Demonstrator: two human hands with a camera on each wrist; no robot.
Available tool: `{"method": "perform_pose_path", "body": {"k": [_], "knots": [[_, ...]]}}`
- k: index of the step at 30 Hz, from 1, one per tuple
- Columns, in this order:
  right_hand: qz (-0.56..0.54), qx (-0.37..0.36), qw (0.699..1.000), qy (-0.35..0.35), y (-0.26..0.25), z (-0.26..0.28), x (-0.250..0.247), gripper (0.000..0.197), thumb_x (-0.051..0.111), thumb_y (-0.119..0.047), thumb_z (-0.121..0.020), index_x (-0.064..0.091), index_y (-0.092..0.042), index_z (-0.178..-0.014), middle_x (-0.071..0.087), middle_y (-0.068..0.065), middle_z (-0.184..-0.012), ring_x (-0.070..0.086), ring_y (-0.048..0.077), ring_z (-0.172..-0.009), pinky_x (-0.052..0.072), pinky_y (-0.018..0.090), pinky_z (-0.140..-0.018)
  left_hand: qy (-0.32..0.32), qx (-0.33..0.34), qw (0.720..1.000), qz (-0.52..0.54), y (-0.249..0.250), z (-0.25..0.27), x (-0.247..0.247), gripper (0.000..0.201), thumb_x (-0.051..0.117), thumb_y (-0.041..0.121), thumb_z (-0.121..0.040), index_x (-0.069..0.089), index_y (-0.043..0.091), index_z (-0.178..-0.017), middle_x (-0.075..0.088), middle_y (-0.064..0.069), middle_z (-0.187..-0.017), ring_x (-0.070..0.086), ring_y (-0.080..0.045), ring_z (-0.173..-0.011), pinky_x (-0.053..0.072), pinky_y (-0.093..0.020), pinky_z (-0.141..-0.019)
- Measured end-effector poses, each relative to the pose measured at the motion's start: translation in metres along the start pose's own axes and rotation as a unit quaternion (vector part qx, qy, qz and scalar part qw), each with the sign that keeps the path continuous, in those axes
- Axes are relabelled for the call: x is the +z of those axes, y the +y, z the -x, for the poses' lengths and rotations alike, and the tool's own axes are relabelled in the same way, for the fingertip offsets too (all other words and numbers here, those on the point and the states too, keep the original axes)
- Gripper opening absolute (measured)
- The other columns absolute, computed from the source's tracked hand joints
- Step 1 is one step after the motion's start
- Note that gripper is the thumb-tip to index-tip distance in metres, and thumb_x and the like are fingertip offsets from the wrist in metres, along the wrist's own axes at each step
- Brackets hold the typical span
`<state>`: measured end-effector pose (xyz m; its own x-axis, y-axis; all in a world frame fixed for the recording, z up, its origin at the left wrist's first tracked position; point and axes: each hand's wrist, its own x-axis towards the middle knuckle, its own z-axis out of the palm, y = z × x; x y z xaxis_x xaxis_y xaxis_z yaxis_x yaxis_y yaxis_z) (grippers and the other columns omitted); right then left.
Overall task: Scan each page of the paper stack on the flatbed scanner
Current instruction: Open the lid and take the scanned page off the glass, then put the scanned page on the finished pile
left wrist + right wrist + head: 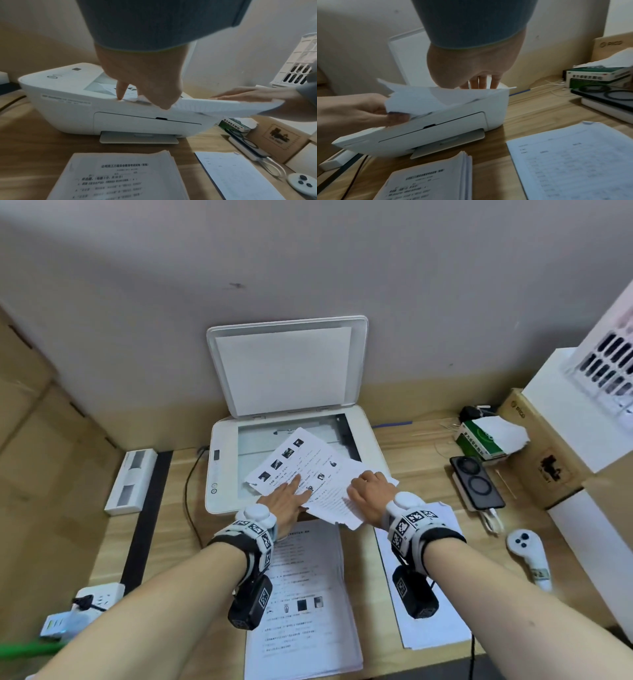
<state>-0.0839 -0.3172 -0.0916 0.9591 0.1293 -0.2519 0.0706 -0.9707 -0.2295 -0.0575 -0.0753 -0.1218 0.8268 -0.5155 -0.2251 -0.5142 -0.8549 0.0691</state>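
The white flatbed scanner (219,474) stands at the back of the wooden desk with its lid (284,368) raised against the wall. A printed page (308,460) with small pictures lies askew, face up, over the glass (260,440) and the scanner's front right corner. My left hand (284,501) holds its near edge, index finger stretched on top, thumb beneath (397,117). My right hand (371,491) lies flat on the page's right part (214,106), fingers straight (479,82). The paper stack (305,594) lies in front of the scanner.
A single printed sheet (431,631) lies right of the stack. Further right are a phone on a power bank (478,481), a white controller (527,549), a green box (479,443) and cardboard boxes (541,446). A power strip (96,597) and a cable (188,491) are at the left.
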Motion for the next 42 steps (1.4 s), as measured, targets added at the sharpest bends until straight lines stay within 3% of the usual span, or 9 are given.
{"method": "perform_pose_path", "body": {"k": [5, 10, 13, 15, 17, 21, 26, 35, 42], "knots": [[-0.025, 0.053, 0.998, 0.021, 0.051, 0.012, -0.011, 0.041, 0.034, -0.040, -0.105, 0.055, -0.013, -0.129, 0.049, 0.010, -0.138, 0.048, 0.030, -0.122, 0.040, 0.036, -0.095, 0.009, 0.055, 0.998, 0.035, 0.041, -0.005, -0.013, 0.058, 0.040, 0.007, -0.100, 0.027, 0.028, -0.153, 0.010, -0.011, -0.162, 0.028, -0.031, -0.143, 0.044, -0.047, -0.103], [-0.068, 0.150, 0.986, 0.029, 0.100, 0.034, -0.007, 0.043, 0.041, -0.035, -0.103, 0.049, -0.003, -0.131, 0.052, 0.017, -0.133, 0.049, 0.035, -0.119, 0.040, 0.038, -0.095, 0.081, 0.182, 0.977, 0.075, 0.080, -0.024, -0.004, 0.064, 0.073, -0.005, -0.079, 0.056, 0.016, -0.136, 0.050, -0.016, -0.143, 0.056, -0.038, -0.123, 0.055, -0.051, -0.087], [-0.121, 0.198, 0.973, 0.011, 0.131, 0.050, 0.000, 0.037, 0.043, -0.032, -0.104, 0.055, -0.003, -0.122, 0.063, 0.019, -0.118, 0.060, 0.035, -0.104, 0.047, 0.037, -0.085, 0.061, 0.211, 0.975, 0.025, 0.106, -0.037, 0.003, 0.067, 0.059, 0.004, -0.092, 0.036, 0.027, -0.150, 0.025, -0.003, -0.159, 0.024, -0.029, -0.147, 0.025, -0.053, -0.114], [-0.135, 0.216, 0.967, 0.020, 0.153, 0.067, 0.011, 0.025, 0.045, -0.030, -0.101, 0.061, -0.014, -0.111, 0.066, 0.014, -0.104, 0.063, 0.034, -0.095, 0.047, 0.036, -0.075, 0.039, 0.218, 0.975, -0.004, 0.117, -0.047, 0.012, 0.071, 0.052, 0.003, -0.094, 0.025, 0.031, -0.153, 0.009, 0.003, -0.162, 0.004, -0.022, -0.150, 0.004, -0.049, -0.118], [-0.134, 0.236, 0.962, 0.036, 0.172, 0.089, 0.026, 0.019, 0.044, -0.028, -0.098, 0.051, -0.025, -0.080, 0.058, 0.005, -0.080, 0.060, 0.031, -0.077, 0.038, 0.033, -0.060, 0.035, 0.243, 0.969, -0.001, 0.130, -0.056, 0.024, 0.072, 0.053, 0.002, -0.091, 0.029, 0.031, -0.152, 0.008, 0.003, -0.161, -0.002, -0.021, -0.149, -0.003, -0.049, -0.117], [-0.144, 0.259, 0.954, 0.037, 0.192, 0.123, 0.059, 0.026, 0.046, -0.024, -0.094, 0.040, -0.017, -0.070, 0.050, 0.005, -0.067, 0.055, 0.031, -0.069, 0.033, 0.036, -0.057, -0.034, 0.271, 0.962, 0.001, 0.156, -0.063, 0.052, 0.074, 0.048, -0.002, -0.091, 0.025, 0.031, -0.153, -0.001, 0.003, -0.162, -0.014, -0.016, -0.145, 0.001, -0.046, -0.120], [-0.149, 0.289, 0.945, 0.020, 0.209, 0.154, 0.090, 0.028, 0.050, -0.019, -0.093, 0.037, -0.018, -0.068, 0.053, 0.006, -0.073, 0.052, 0.030, -0.070, 0.029, 0.035, -0.055, -0.085, 0.257, 0.962, -0.031, 0.192, -0.060, 0.083, 0.058, 0.036, 0.014, -0.103, 0.018, 0.034, -0.154, -0.006, 0.002, -0.163, -0.008, -0.019, -0.150, 0.002, -0.041, -0.120], [-0.156, 0.320, 0.935, 0.007, 0.217, 0.161, 0.115, 0.002, 0.056, -0.023, -0.087, 0.056, -0.022, -0.085, 0.063, 0.002, -0.086, 0.057, 0.029, -0.077, 0.037, 0.032, -0.060, -0.193, 0.248, 0.948, -0.052, 0.204, -0.064, 0.111, 0.061, 0.037, 0.012, -0.103, 0.013, 0.033, -0.155, -0.008, -0.002, -0.163, -0.006, -0.023, -0.150, 0.008, -0.044, -0.119], [-0.152, 0.333, 0.929, 0.045, 0.211, 0.152, 0.117, 0.011, 0.053, -0.009, -0.082, 0.048, -0.017, -0.086, 0.056, 0.003, -0.092, 0.051, 0.028, -0.087, 0.035, 0.036, -0.064, -0.163, 0.245, 0.956, -0.012, 0.204, -0.056, 0.108, 0.073, 0.049, -0.002, -0.089, 0.027, 0.027, -0.152, -0.001, -0.005, -0.164, -0.002, -0.024, -0.151, 0.018, -0.042, -0.119]]}}
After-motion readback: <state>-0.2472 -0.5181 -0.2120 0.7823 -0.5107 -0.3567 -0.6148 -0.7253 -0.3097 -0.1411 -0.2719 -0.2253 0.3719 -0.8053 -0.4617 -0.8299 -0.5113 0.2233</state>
